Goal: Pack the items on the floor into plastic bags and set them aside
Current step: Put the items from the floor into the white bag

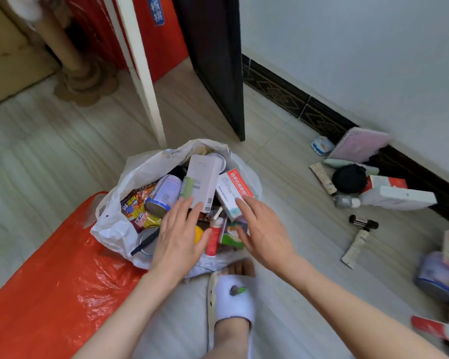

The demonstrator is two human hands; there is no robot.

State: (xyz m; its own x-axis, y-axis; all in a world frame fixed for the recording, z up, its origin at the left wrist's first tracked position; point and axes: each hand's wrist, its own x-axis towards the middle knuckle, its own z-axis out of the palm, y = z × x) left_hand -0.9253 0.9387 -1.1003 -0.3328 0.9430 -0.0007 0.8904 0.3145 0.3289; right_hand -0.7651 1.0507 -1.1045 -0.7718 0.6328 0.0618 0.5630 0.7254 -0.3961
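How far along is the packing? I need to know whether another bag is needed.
Done: the white bag is heaped with boxes and cans. In hand: the left hand and right hand are spread open over its contents. Left: tubes, a white box and a can lie loose by the wall; the red bag lies flat.

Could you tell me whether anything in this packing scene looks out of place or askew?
The white plastic bag is overfilled: a grey box and a red-and-white box poke out above its rim at angles. A pink notebook leans tilted against the wall, with tubes and boxes scattered beside it.
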